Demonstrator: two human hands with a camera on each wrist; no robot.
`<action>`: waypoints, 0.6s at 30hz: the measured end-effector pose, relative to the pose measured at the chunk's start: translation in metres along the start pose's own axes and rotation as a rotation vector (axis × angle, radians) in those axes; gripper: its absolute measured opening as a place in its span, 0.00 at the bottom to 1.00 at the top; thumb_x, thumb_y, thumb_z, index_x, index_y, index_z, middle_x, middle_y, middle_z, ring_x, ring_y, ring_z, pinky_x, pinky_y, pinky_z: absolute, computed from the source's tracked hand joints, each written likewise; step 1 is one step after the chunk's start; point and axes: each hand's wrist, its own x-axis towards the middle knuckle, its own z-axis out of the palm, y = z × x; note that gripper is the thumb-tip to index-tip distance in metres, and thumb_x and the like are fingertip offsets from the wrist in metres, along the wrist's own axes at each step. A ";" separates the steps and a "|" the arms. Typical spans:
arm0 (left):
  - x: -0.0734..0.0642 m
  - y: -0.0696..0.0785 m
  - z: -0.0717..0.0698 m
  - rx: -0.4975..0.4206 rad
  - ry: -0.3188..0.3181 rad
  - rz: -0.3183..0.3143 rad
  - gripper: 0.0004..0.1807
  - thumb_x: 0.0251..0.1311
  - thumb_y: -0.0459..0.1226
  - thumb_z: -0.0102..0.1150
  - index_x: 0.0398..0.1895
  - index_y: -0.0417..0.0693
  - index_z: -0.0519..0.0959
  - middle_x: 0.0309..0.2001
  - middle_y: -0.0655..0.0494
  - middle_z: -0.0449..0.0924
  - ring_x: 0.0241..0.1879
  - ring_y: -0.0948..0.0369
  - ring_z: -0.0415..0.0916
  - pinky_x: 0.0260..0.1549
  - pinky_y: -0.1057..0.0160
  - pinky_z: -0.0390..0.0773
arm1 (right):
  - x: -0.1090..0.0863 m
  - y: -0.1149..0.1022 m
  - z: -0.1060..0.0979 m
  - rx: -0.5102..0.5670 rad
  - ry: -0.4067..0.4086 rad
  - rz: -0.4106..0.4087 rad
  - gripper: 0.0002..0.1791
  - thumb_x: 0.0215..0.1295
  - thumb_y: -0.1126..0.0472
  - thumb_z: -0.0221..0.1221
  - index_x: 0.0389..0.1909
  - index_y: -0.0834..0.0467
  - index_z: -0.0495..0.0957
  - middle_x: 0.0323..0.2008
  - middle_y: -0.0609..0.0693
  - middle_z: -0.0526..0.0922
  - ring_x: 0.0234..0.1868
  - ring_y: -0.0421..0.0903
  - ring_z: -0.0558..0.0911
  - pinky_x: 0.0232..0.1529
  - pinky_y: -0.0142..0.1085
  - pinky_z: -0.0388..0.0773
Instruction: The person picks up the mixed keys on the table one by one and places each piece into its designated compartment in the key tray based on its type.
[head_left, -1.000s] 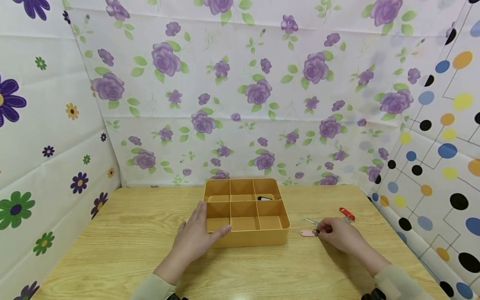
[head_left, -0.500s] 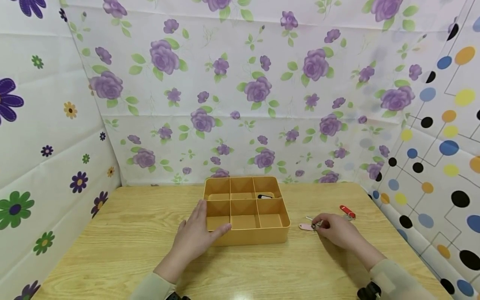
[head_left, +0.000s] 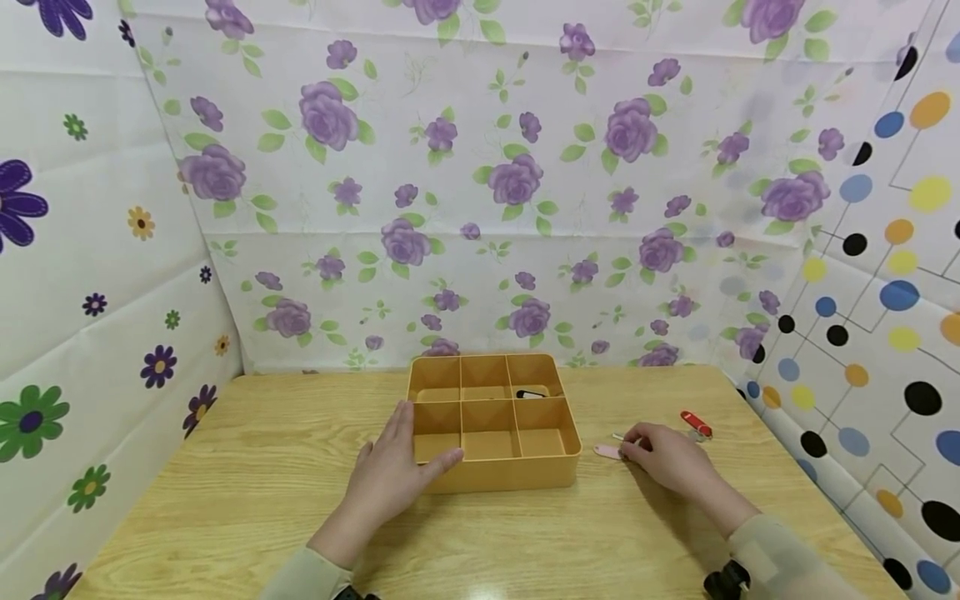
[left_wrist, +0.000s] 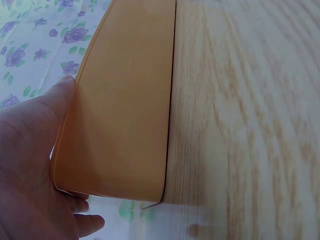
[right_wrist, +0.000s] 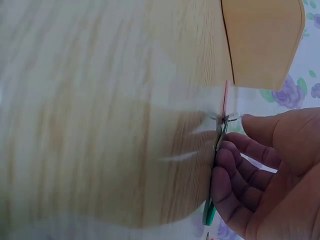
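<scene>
At the near left corner of the orange box (head_left: 502, 477), the left hand (head_left: 388, 477) lies with its grip spread wide, thumb across the near rim. Right of the box, the right hand (head_left: 670, 458) bends its fingers beside a pink tag (head_left: 606, 452) and a key (head_left: 618, 437); whether its grip pinches them, I cannot tell. Farther right of the box lies a red tag (head_left: 694, 422).

You are facing a matt orange rectangular plastic box (head_left: 510, 475), a faintly gleaming pale-yellow wood-grained tabletop (head_left: 262, 467), creased white purple-flowered cloth (head_left: 465, 108), slim silvery metal keys (right_wrist: 220, 135) and a smooth pink oblong plastic tag (head_left: 608, 452).
</scene>
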 end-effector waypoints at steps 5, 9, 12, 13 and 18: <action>0.001 0.000 0.001 -0.004 0.005 0.005 0.76 0.61 0.85 0.49 0.91 0.37 0.42 0.90 0.43 0.39 0.87 0.41 0.46 0.76 0.20 0.48 | 0.002 -0.004 0.003 0.017 -0.007 0.025 0.14 0.81 0.45 0.65 0.46 0.51 0.88 0.32 0.44 0.83 0.30 0.44 0.77 0.33 0.43 0.73; 0.000 0.001 0.001 0.000 0.008 0.005 0.75 0.61 0.84 0.49 0.90 0.36 0.43 0.90 0.42 0.40 0.87 0.41 0.48 0.75 0.20 0.49 | 0.002 -0.006 0.005 0.012 -0.014 0.025 0.13 0.75 0.46 0.71 0.45 0.51 0.86 0.33 0.44 0.83 0.31 0.44 0.78 0.33 0.43 0.75; -0.001 0.001 0.001 0.004 0.009 0.005 0.75 0.61 0.84 0.48 0.90 0.36 0.44 0.90 0.42 0.40 0.86 0.40 0.49 0.75 0.19 0.49 | 0.002 -0.006 0.007 0.000 -0.005 0.019 0.10 0.73 0.51 0.73 0.44 0.51 0.86 0.33 0.44 0.83 0.31 0.44 0.78 0.33 0.43 0.75; -0.002 0.001 0.001 0.004 0.011 0.005 0.75 0.62 0.84 0.48 0.90 0.36 0.44 0.90 0.42 0.41 0.86 0.40 0.49 0.75 0.19 0.49 | 0.001 -0.006 0.007 -0.001 -0.001 0.016 0.09 0.73 0.52 0.73 0.44 0.51 0.86 0.33 0.44 0.83 0.31 0.44 0.78 0.33 0.43 0.75; -0.002 0.000 0.000 0.005 0.009 0.008 0.75 0.61 0.85 0.47 0.90 0.36 0.43 0.90 0.42 0.40 0.86 0.40 0.49 0.75 0.19 0.49 | 0.000 -0.004 0.006 0.003 0.012 0.016 0.09 0.72 0.54 0.74 0.44 0.52 0.86 0.34 0.44 0.83 0.32 0.44 0.78 0.34 0.44 0.76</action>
